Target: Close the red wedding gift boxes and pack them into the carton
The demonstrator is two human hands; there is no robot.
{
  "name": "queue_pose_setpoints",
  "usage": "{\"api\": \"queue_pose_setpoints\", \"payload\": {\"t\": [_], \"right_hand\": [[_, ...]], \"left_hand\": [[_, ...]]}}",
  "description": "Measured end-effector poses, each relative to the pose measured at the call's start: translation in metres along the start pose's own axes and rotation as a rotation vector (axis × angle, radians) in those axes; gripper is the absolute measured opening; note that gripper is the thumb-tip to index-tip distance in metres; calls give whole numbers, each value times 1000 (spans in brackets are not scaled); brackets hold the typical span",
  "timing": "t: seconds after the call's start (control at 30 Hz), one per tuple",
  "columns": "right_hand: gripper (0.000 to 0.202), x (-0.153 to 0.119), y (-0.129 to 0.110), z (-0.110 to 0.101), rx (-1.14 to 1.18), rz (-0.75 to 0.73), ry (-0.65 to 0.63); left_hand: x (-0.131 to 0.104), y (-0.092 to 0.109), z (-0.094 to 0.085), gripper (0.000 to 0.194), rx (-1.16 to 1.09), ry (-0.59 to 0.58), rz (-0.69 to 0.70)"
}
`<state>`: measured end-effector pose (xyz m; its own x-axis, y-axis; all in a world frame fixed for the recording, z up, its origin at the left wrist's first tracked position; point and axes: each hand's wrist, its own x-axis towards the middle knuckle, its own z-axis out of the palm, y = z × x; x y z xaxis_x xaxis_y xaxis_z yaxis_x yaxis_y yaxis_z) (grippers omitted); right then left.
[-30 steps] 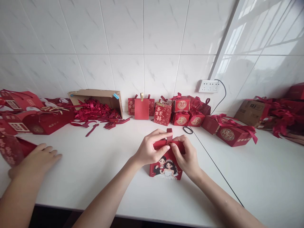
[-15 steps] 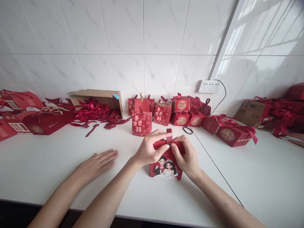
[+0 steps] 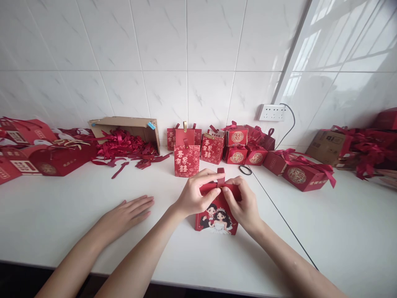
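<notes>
I note my station reads as a packing workshop: white tabletop (image 3: 341,231), red gift boxes (image 3: 237,138) and ribbon heap (image 3: 128,145) along its far edge, socket strip (image 3: 272,112) on tiled wall (image 3: 164,37).

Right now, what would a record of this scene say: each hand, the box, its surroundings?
Left hand: holding the couple-printed gift box at its strap
Right hand: holding that box's top edge
Box state: upright on the white table
Behind-left: floral gift box with gold characters, standing
Co-worker's hand: palm down on the table, left
</notes>
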<state>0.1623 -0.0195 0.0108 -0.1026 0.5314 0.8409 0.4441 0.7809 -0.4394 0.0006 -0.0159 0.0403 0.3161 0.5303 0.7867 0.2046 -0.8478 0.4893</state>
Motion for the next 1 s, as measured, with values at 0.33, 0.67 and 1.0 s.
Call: {"api": "queue_pose_setpoints", "payload": {"t": [0.33, 0.67, 1.0], "right_hand": [[7, 0, 0, 0, 15, 2, -10], [4, 0, 2, 0, 18, -3, -22], [5, 0, 0, 0, 28, -5, -28]], "left_hand": [[0, 0, 1, 31, 2, 10, -11], [0, 1, 1, 30, -11, 9, -24], [1, 2, 0, 31, -26, 2, -54]]}}
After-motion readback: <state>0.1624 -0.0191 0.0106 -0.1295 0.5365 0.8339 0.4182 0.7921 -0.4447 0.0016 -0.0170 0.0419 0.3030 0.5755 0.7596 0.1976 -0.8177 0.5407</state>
